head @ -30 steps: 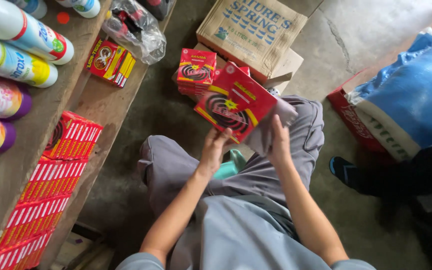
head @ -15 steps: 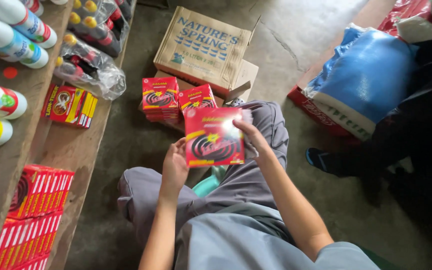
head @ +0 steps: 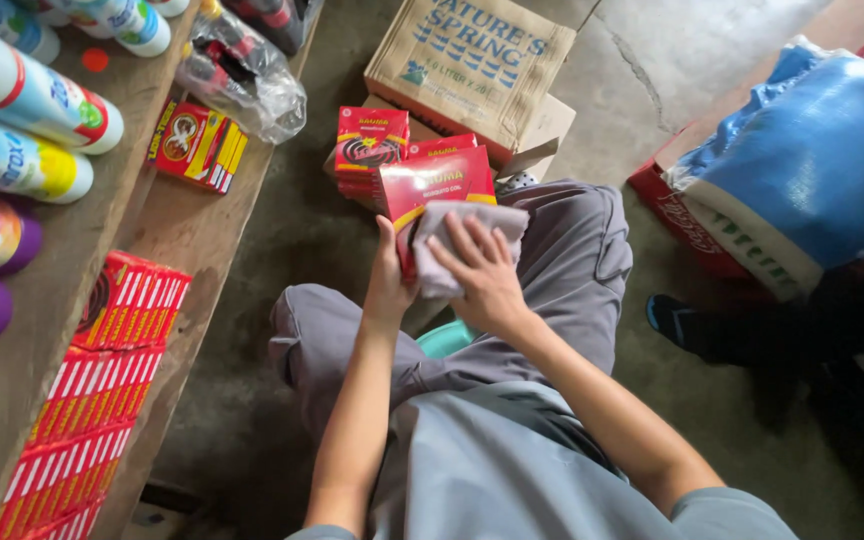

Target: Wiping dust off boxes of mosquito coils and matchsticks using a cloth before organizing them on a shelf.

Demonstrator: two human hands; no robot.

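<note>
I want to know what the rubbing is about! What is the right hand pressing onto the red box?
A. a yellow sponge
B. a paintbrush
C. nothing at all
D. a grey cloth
D: the right hand lies flat on a grey cloth spread over the red box, which the left hand grips at its edge.

A seated person in grey trousers holds a flat red cardboard box over the knees. The left hand grips its left edge, while the right hand presses a crumpled grey cloth flat against its front. Just behind lies a stack of matching red boxes, beside a brown cardboard carton on the concrete floor.
</note>
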